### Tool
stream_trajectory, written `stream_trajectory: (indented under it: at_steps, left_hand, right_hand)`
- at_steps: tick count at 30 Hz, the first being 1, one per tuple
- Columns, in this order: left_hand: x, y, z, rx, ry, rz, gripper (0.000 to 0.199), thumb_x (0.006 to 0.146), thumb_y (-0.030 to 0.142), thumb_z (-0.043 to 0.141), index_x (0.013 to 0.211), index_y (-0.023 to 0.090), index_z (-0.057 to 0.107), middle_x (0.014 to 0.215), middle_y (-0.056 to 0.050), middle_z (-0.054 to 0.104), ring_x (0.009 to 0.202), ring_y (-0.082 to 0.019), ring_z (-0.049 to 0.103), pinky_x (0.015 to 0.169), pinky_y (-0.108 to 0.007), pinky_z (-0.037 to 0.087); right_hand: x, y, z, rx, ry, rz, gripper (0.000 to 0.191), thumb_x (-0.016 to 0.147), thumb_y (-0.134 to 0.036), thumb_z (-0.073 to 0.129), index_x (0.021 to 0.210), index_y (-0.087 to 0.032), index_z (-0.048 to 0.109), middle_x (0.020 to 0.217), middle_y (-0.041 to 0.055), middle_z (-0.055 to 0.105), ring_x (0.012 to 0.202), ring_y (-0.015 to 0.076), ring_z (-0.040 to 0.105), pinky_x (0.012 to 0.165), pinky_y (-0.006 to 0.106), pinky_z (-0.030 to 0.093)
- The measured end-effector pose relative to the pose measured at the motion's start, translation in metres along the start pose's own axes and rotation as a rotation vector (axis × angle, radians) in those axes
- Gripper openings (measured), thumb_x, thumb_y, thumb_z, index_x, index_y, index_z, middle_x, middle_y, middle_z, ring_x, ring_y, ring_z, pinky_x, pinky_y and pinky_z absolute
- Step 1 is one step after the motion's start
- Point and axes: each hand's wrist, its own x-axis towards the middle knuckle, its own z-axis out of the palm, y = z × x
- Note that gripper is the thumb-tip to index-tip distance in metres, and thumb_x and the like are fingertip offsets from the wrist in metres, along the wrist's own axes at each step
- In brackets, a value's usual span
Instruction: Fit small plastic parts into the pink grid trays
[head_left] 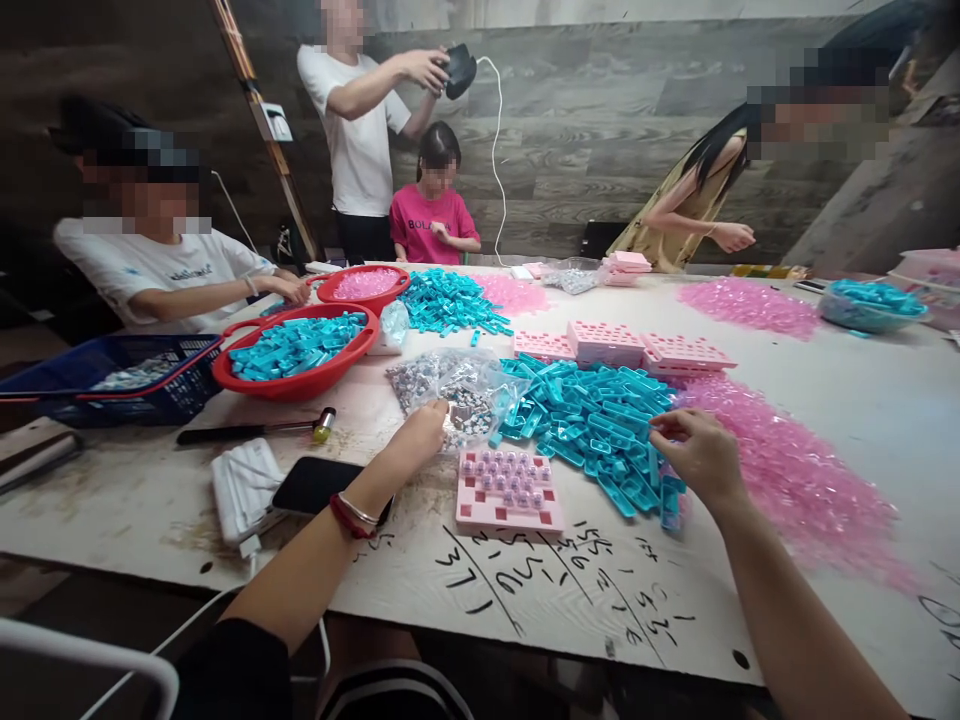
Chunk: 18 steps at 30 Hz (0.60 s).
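My left hand (429, 428) reaches to the near edge of a clear plastic bag of small silvery parts (469, 392), its fingers bent and partly hidden. At the right side of a heap of blue plastic pieces (592, 410), my right hand (694, 450) is closed, thumb and fingers together; anything between them is too small to make out. Between my hands lies a pink tray (510, 512) with square holes, several of them filled with small clear-lilac pieces (504, 465). A heap of translucent pink pieces (802, 470) spreads beyond my right hand.
Pink blocks (604, 342) stand behind the blue heap. To the left are a red basin (296, 385), a blue basket (135, 410), a hammer (255, 432), a black phone (319, 485) and a white power bank (244, 485). Other people are around the table's far side.
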Motion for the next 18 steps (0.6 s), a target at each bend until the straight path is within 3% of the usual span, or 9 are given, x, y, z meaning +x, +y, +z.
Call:
stream_trajectory:
  at_steps: [5,10,18]
  left_hand:
    - [0.0,0.0,0.0,-0.019,0.005,0.015,0.034,0.074,-0.001,0.052,0.105,0.012,0.055,0.104,-0.012,0.06,0.094,-0.022,0.06,0.085,-0.031,0.047]
    - [0.002,-0.006,0.011,-0.118,0.044,0.149,0.037,0.084,0.005,0.044,0.115,0.018,0.06,0.116,-0.009,0.057,0.099,-0.018,0.06,0.09,-0.028,0.046]
    - [0.004,-0.007,0.011,-0.051,0.029,0.146,0.029,0.075,-0.001,0.048,0.086,0.013,0.072,0.089,-0.009,0.065,0.087,-0.021,0.062,0.083,-0.029,0.048]
  right_hand:
    - [-0.001,0.006,0.003,0.034,0.016,0.039,0.029,0.068,-0.038,0.052,0.085,-0.017,0.064,0.076,0.006,0.064,0.065,0.0204,0.063,0.067,0.034,0.052]
    - [0.0,0.008,0.006,0.049,0.014,0.052,0.037,0.069,-0.039,0.053,0.097,-0.016,0.062,0.078,0.0058,0.065,0.065,0.0211,0.065,0.069,0.035,0.053]
    - [-0.001,0.008,0.006,-0.007,-0.007,0.035,0.035,0.073,-0.039,0.053,0.1,-0.018,0.063,0.082,0.0054,0.066,0.064,0.0202,0.064,0.068,0.035,0.051]
